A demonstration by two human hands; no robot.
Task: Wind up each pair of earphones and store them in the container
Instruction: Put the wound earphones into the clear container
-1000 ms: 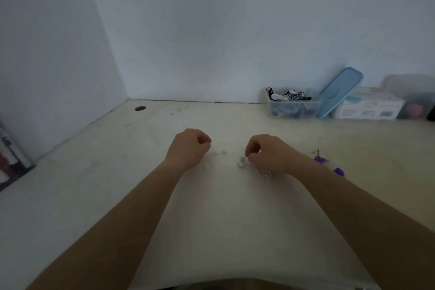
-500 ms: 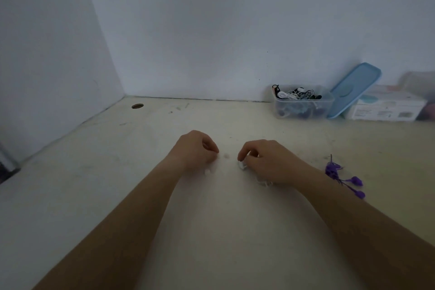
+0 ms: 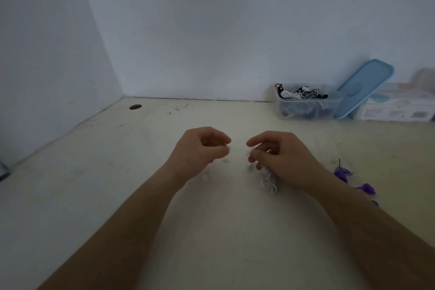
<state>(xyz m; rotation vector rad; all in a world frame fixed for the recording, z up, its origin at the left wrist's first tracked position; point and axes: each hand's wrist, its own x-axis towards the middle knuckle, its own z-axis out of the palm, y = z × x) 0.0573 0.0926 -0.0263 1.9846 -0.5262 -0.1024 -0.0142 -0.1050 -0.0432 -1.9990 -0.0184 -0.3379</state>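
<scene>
My right hand (image 3: 282,158) is curled around a white pair of earphones (image 3: 269,178), whose coiled cord hangs out below the palm just above the table. My left hand (image 3: 200,148) hovers a short gap to the left, fingers curled toward the thumb; whether it pinches a cord end is too blurred to tell. A clear plastic container (image 3: 306,107) with several wound earphones inside stands at the back right against the wall. A purple pair of earphones (image 3: 346,175) lies loose on the table beside my right forearm.
A blue lid (image 3: 363,87) leans against the container's right side. A white box (image 3: 400,108) sits further right by the wall. A cable hole (image 3: 135,107) is in the table at the back left. Walls close off the left and back.
Both hands have lifted slightly off the table and drawn a little apart. The coiled white cord now shows below my right hand. The view has shifted a bit to the left.
</scene>
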